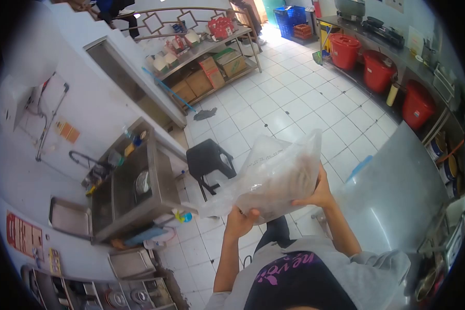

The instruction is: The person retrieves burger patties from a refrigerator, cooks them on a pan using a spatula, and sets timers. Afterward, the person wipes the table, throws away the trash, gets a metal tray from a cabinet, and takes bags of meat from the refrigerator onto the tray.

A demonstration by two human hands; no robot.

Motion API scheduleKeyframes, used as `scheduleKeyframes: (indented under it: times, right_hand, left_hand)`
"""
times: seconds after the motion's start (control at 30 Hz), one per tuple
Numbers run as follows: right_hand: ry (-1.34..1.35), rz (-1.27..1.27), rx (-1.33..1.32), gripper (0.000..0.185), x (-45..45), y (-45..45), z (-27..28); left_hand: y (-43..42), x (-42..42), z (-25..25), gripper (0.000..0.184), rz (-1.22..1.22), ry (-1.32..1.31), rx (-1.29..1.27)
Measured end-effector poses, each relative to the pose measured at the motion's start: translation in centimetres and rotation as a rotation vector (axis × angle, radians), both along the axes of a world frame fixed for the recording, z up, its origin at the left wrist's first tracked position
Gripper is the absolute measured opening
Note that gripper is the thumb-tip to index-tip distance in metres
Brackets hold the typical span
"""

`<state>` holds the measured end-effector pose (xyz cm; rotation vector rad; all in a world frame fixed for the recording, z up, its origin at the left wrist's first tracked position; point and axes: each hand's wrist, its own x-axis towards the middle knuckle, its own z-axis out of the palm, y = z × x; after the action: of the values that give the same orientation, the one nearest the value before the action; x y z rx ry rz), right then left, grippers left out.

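Note:
A large clear plastic bag (274, 178) with pale brownish contents is held up in front of my body. Its contents are blurred and I cannot make out what they are. Small dark print runs along its upper part. My left hand (241, 221) grips the lower left of the bag, thumb on the near face. My right hand (318, 192) is closed on the right side, with its thumb along the lower edge and the other fingers hidden behind. A loose flap of plastic sticks out to the left, past my left hand.
A black stool (210, 159) stands beyond the bag on the tiled floor (294, 108). To the left is a steel sink unit (160, 181); to the right, a steel table (398, 181). Red buckets (380, 70) sit under the far counter. A mop (204, 113) lies near the shelf.

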<state>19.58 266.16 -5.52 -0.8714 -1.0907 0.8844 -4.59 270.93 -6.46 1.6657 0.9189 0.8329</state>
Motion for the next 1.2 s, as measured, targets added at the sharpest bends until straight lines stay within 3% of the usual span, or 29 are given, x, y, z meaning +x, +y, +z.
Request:
scheduleKeyframes:
  times: [0.03,0.17,0.23,0.3,0.4,0.5,0.6,0.67,0.7,0.77,0.9,1.2]
  right_hand:
    - [-0.021,-0.032,0.011,0.106,1.1,2.7,-0.2]
    - [-0.016,-0.180,0.026,0.107,6.6,10.6,0.7]
    - [-0.055,-0.310,0.008,0.108,10.1,13.3,0.7]
    - [-0.085,-0.441,-0.028,0.109,13.2,15.1,0.4]
    - [-0.019,-0.619,-0.109,0.110,18.3,17.6,-0.3]
    - [-0.083,-0.729,-0.096,0.109,24.6,20.1,-2.0]
    - [-0.066,-0.739,-0.114,0.109,31.9,23.4,-3.2]
    - [0.091,-0.797,-0.089,0.109,36.6,26.4,-2.9]
    - [0.082,-0.805,-0.081,0.109,39.3,27.9,-2.8]
    - [0.135,-0.770,-0.066,0.109,43.9,30.9,-3.2]
    - [0.094,-0.778,-0.078,0.108,52.5,36.8,-2.7]
    - [0.030,-0.848,-0.075,0.097,73.0,49.9,-2.4]
  left_hand:
    - [3.0,1.4,0.5,0.063,-0.029,-0.153,0.006]
    - [15.3,8.0,2.2,0.070,-0.206,-0.061,-0.073]
    - [20.5,12.9,2.6,0.066,-0.321,-0.155,-0.042]
    - [25.2,17.6,1.7,0.061,-0.500,-0.212,-0.121]
    - [31.0,25.3,-0.3,0.073,-0.602,-0.032,-0.266]
    - [35.3,34.4,-1.7,0.076,-0.720,-0.203,-0.266]
    - [39.8,42.6,-2.2,0.075,-0.869,-0.216,-0.151]
    - [43.4,48.0,-2.8,0.052,-0.892,-0.093,0.159]
    - [44.5,50.7,-1.8,0.052,-0.899,-0.104,0.167]
    - [46.2,55.1,0.2,0.056,-0.932,-0.356,-0.151]
    - [51.6,63.9,-0.1,0.063,-0.819,-0.214,-0.310]
    - [65.9,86.4,-2.5,0.067,-0.972,-0.253,-0.619]
